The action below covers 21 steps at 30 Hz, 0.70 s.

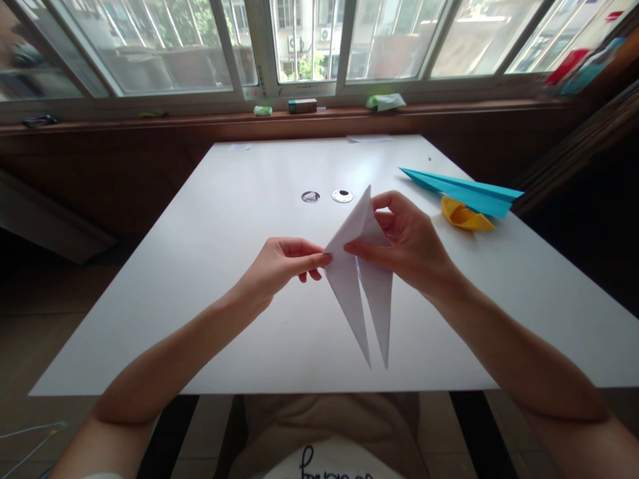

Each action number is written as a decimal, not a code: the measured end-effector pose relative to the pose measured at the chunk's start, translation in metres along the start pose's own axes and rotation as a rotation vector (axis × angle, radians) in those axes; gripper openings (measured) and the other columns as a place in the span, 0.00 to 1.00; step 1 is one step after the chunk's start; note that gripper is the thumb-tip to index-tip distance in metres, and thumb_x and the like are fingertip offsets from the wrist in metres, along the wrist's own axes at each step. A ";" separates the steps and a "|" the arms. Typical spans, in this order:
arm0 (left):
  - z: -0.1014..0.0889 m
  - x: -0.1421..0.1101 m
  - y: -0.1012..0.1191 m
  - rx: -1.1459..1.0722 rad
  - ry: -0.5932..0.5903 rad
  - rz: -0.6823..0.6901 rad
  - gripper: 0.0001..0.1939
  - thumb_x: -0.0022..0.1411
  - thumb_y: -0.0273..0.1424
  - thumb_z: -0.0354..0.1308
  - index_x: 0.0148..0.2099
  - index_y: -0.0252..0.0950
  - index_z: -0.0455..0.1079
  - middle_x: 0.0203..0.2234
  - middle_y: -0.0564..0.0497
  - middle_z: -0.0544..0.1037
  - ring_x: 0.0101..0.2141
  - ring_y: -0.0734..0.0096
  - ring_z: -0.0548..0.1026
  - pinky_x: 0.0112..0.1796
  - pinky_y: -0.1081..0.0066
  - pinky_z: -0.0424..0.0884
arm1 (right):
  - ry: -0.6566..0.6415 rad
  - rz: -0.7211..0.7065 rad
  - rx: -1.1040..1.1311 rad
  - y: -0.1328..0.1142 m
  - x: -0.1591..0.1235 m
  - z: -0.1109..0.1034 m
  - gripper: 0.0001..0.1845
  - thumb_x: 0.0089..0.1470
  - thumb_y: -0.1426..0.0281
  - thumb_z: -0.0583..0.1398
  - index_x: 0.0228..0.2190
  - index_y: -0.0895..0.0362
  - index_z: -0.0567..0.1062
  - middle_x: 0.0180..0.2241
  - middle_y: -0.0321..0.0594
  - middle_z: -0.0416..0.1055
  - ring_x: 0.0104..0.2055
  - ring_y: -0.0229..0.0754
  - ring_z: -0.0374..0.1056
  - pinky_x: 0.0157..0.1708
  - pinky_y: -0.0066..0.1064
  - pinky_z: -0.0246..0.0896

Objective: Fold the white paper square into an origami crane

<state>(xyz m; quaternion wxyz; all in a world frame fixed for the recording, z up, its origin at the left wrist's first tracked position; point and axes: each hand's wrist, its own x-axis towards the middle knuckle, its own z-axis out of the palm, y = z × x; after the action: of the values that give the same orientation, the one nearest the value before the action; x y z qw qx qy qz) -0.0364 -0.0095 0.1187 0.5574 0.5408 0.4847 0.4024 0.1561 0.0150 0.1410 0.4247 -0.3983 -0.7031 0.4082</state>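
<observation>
A folded piece of white paper [344, 279] is held up over the table between my two hands. Its single point is at the top, and two long narrow points hang down with a slit between them. My left hand [287, 266] pinches the paper's left corner between thumb and fingers. On the other side my right hand [407, 243] grips the upper right part, its thumb lying across the front face and its fingers behind the right edge. The fingertips behind the paper are partly hidden.
On the white table [200, 286], a blue paper plane [464, 191] and a yellow paper boat [464, 216] lie at the right. Two round shiny discs, a left disc [310, 197] and a right disc [342, 195], lie beyond my hands. Small items, including a box [302, 106], line the windowsill.
</observation>
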 end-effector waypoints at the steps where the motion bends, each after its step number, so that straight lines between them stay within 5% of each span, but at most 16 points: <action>1: 0.000 0.000 0.000 -0.004 -0.002 0.001 0.08 0.45 0.36 0.66 0.28 0.36 0.76 0.22 0.51 0.77 0.23 0.77 0.70 0.23 0.76 0.62 | -0.003 0.010 -0.003 -0.001 0.000 0.000 0.21 0.39 0.68 0.66 0.34 0.53 0.63 0.29 0.33 0.73 0.31 0.43 0.73 0.29 0.37 0.71; 12: -0.005 0.003 -0.003 0.011 -0.047 -0.032 0.09 0.45 0.36 0.66 0.28 0.36 0.76 0.22 0.51 0.76 0.24 0.75 0.71 0.26 0.74 0.65 | 0.018 -0.001 -0.029 0.000 -0.004 0.002 0.19 0.39 0.70 0.66 0.32 0.52 0.63 0.29 0.33 0.73 0.31 0.43 0.73 0.28 0.35 0.70; 17: -0.004 0.001 0.004 0.133 -0.062 0.107 0.12 0.46 0.36 0.66 0.33 0.36 0.76 0.36 0.47 0.77 0.33 0.70 0.72 0.31 0.73 0.67 | -0.071 0.064 -0.012 0.001 -0.003 0.002 0.18 0.40 0.70 0.66 0.32 0.53 0.63 0.28 0.33 0.73 0.31 0.44 0.73 0.25 0.33 0.69; 21: 0.001 -0.004 0.008 0.027 -0.088 0.153 0.14 0.51 0.35 0.63 0.41 0.38 0.76 0.36 0.47 0.79 0.36 0.68 0.74 0.36 0.71 0.70 | -0.205 0.150 0.011 0.005 -0.002 0.005 0.17 0.41 0.71 0.65 0.33 0.54 0.63 0.28 0.35 0.74 0.30 0.43 0.73 0.25 0.31 0.67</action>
<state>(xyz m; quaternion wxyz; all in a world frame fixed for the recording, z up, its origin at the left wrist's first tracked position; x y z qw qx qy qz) -0.0353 -0.0130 0.1270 0.5384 0.6009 0.4223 0.4133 0.1536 0.0135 0.1348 0.3210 -0.4036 -0.7087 0.4815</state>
